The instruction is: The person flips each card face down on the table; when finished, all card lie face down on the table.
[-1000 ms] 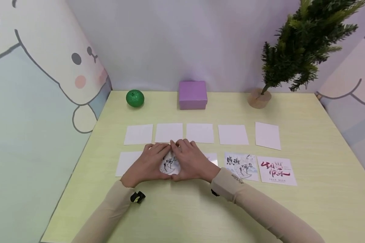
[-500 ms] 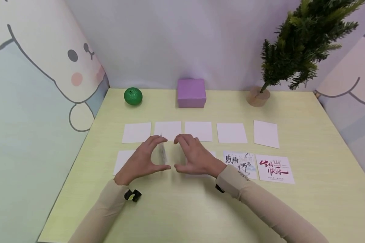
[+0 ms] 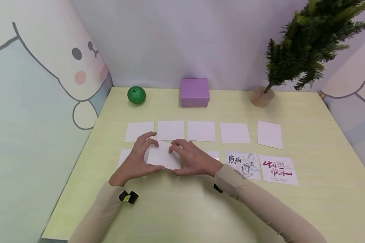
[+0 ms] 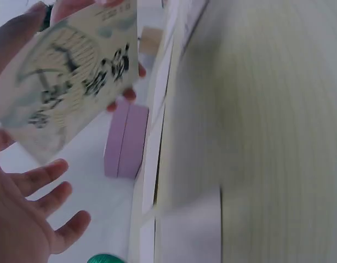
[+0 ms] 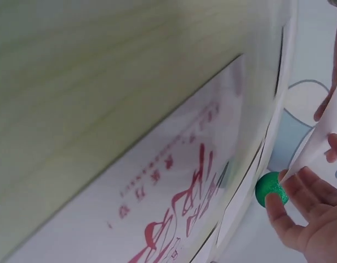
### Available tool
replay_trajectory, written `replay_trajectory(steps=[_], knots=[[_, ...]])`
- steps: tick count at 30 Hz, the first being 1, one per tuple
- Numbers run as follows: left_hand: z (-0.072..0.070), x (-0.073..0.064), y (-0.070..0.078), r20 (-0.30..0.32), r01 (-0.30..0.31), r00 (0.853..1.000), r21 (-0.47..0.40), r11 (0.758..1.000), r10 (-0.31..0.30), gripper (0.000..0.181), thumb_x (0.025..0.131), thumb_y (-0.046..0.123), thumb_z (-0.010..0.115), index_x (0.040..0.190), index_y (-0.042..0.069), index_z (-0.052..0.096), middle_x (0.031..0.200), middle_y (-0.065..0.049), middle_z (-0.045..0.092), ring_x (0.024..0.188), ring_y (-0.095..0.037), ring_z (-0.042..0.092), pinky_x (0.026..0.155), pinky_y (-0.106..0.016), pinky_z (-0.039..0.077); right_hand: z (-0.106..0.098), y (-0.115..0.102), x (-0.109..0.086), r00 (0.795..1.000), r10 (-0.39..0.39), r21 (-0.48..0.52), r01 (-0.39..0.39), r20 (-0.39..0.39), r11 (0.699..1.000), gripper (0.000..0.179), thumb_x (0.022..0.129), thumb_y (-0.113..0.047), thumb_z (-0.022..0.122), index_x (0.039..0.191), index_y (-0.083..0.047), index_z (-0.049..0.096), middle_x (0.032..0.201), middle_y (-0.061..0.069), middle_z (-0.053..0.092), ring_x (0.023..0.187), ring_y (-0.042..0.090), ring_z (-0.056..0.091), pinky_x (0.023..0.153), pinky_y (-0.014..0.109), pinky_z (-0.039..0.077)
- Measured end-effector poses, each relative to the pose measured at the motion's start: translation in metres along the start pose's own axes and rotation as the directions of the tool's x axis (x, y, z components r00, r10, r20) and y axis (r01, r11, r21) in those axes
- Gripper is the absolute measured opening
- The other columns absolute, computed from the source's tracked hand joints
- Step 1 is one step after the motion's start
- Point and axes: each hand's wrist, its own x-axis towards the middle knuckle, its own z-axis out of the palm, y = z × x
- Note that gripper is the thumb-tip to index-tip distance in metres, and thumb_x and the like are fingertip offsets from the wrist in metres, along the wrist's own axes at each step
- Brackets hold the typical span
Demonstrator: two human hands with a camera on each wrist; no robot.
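Both hands hold a card [image 3: 164,154] between them, tilted over the table, its blank white side up in the head view. Black lettering and a pale blue-green picture show on the card's underside [image 4: 75,82] in the left wrist view. My left hand [image 3: 134,162] pinches its left end between thumb and index finger; the other fingers are spread. At the right end, my right hand [image 3: 193,158] grips it with the thumb at the near edge and bent fingers at the far edge. A red-lettered card [image 5: 173,186] lies below the right hand, partly hidden in the head view.
A row of several blank cards [image 3: 201,131] lies behind the hands. Left of them is another blank card [image 3: 124,156]; to the right lie a black-lettered card [image 3: 241,164] and a red-lettered card [image 3: 278,169]. Further back stand a green ball [image 3: 136,95], purple box [image 3: 195,92] and small tree [image 3: 295,57].
The card has gone from printed side up, through upright in my left hand with the right hand apart, to blank side up. My right hand has taken hold of it again.
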Motion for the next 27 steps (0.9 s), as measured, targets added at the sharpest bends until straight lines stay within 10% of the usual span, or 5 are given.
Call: replay_trajectory(steps=[7,17,27], knots=[[0.007,-0.004,-0.009,0.157,-0.092,0.986,0.284,0.954,0.049,0.05,0.066,0.045,0.085,0.103,0.018,0.065,0.131,-0.012,0.054,0.131,-0.033,0.04,0.099,-0.057,0.031,0.005,0.005,0.001,0.994,0.05,-0.109,-0.039,0.1,0.993,0.054,0.073,-0.051,0.078,0.11,-0.016,0.061,0.125,0.01,0.057,0.116,0.025,0.051,0.093,0.046,0.042],[0.016,0.003,-0.007,0.272,-0.094,0.962,0.338,0.936,-0.001,0.044,0.07,0.041,0.083,0.101,0.013,0.07,0.125,-0.01,0.06,0.125,-0.031,0.047,0.101,-0.054,0.035,0.014,0.006,0.001,0.985,0.039,-0.238,0.002,0.166,0.971,0.047,0.076,-0.054,0.073,0.107,-0.02,0.063,0.121,0.006,0.056,0.115,0.022,0.049,0.09,0.042,0.04],[0.028,0.015,0.004,0.232,-0.108,0.972,0.323,0.94,0.032,0.054,0.068,0.049,0.082,0.108,0.017,0.064,0.117,-0.005,0.06,0.118,-0.027,0.05,0.096,-0.051,0.039,0.004,0.015,-0.019,0.986,0.08,-0.221,-0.046,0.148,0.974,0.059,0.078,-0.054,0.072,0.124,-0.019,0.057,0.131,0.007,0.054,0.123,0.024,0.047,0.092,0.045,0.04]])
